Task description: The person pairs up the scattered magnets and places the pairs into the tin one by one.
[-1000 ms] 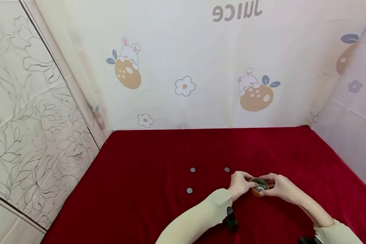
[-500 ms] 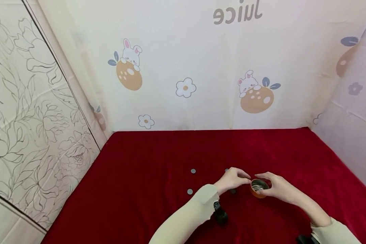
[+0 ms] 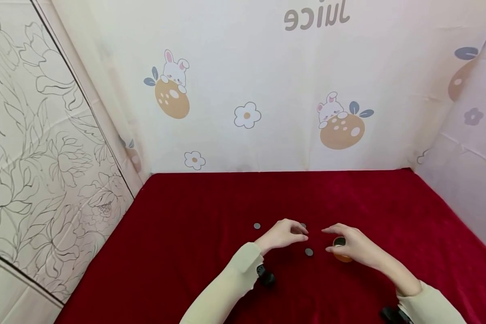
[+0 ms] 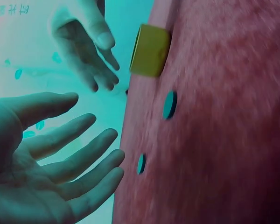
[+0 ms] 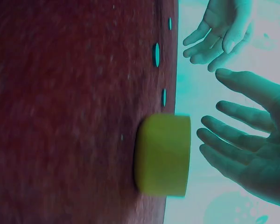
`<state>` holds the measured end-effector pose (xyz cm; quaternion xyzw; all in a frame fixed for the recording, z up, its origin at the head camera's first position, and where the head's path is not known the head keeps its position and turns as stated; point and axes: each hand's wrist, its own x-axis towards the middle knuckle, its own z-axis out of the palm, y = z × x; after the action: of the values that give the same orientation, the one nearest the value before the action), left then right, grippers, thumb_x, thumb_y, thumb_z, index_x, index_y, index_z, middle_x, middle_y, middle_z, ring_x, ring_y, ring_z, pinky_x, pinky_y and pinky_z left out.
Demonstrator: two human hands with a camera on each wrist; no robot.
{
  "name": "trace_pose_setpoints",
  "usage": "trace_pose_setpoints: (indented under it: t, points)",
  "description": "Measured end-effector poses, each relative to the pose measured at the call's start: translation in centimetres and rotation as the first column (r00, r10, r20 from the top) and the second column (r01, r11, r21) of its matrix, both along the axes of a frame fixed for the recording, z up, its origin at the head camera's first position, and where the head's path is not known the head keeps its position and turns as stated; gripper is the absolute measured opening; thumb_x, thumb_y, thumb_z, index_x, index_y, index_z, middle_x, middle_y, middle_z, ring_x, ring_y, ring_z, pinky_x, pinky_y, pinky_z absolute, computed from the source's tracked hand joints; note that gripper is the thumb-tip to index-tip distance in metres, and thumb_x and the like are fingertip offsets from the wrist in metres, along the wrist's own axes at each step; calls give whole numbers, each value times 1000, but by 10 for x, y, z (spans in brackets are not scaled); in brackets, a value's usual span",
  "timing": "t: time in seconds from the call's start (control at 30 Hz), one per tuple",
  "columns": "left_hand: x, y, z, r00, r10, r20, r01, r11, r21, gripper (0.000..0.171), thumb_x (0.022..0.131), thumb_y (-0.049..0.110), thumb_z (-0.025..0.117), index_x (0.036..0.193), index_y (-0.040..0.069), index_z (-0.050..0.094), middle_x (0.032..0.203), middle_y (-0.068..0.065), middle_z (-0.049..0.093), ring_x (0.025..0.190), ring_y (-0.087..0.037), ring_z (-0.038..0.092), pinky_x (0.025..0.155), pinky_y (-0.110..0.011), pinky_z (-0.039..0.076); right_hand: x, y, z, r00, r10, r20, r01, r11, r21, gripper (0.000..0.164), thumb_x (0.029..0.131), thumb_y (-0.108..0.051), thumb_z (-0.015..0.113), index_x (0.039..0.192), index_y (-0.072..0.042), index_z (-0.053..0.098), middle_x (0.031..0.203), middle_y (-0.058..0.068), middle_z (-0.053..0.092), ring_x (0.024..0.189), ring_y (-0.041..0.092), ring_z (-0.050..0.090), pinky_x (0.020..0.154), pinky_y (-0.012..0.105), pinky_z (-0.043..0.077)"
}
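Note:
A small round orange cup (image 3: 342,257) with a shiny metallic inside stands upright on the red cloth, partly hidden behind my right hand (image 3: 360,246). That hand is over the cup with relaxed, spread fingers; in the right wrist view its fingers are apart from the cup (image 5: 163,156) and hold nothing. My left hand (image 3: 281,235) hovers farther left, fingers loosely extended and nothing in them. Just below its fingertips lies a flat grey disc (image 3: 309,252). Another grey disc (image 3: 303,225) shows partly behind the left fingers, and a third disc (image 3: 257,226) lies to the left.
Red velvety cloth (image 3: 178,234) covers the table. A pale curtain (image 3: 247,58) with rabbit and flower prints hangs along the back edge, and a flower-patterned panel (image 3: 48,135) stands at left. A black wrist camera (image 3: 266,276) sits under the left sleeve.
My left hand has left the cup and moved left, uncovering the disc near it; its sleeve now hides a lower-left disc. My right hand has let go of the cup and shifted slightly left.

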<state>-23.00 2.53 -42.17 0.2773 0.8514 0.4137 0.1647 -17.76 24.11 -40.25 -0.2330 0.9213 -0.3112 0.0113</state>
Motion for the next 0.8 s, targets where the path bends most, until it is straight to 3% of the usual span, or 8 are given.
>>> trace_pose_setpoints:
  t: [0.2, 0.47, 0.8]
  points:
    - [0, -23, 0, 1000, -17, -9, 17, 1000, 1, 24, 85, 22, 60, 103, 7, 65, 94, 6, 64, 79, -2, 55, 66, -17, 44, -3, -11, -1, 997, 71, 18, -70, 997, -26, 40, 76, -15, 68, 109, 5, 57, 104, 16, 56, 73, 15, 50, 60, 21, 43]
    - [4, -52, 3, 999, -41, -32, 40, 999, -28, 27, 84, 20, 61, 106, 5, 63, 99, -2, 64, 83, -6, 58, 66, -17, 45, -6, -22, -6, 992, 118, 55, -115, 992, -56, 39, 75, -12, 69, 108, 6, 56, 104, 17, 57, 88, 30, 56, 72, 35, 48]
    - [5, -78, -1, 998, -51, -41, 48, 996, -71, 28, 81, 19, 65, 106, 6, 63, 101, -5, 63, 88, -10, 58, 72, -19, 45, -7, -32, -11, 987, 127, 99, -121, 991, -62, 38, 75, -13, 69, 107, 4, 57, 103, 15, 59, 86, 27, 58, 69, 31, 49]
